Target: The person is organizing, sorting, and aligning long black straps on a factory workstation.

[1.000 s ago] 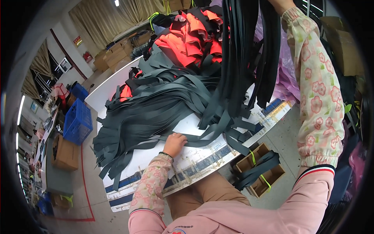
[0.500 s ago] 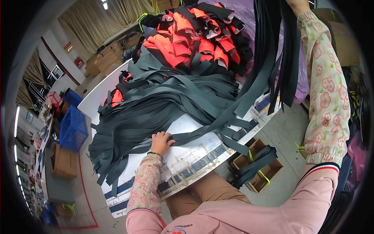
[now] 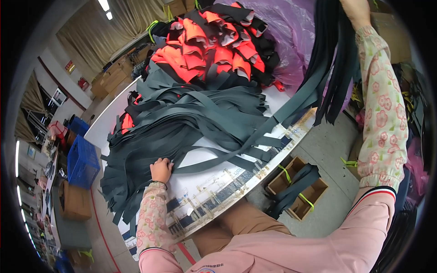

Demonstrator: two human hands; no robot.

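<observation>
"Fingers of your right hand are wrapped round a hanging bundle of long dark strips, raised at the upper right. And your left?"

"Your left hand lies at the near edge of the strip pile; I can't tell whether its fingers pinch anything."

"What's around you, biggest first?"

"Your white table, bearing that pile. Next, behind the pile, a red-and-black heap of fabric pieces. Then, on the floor to your right, an open brown box with dark strips draped across it."

"Smallest?"

"One single strip, slanting from beneath your bundle down toward your left hand."
</observation>
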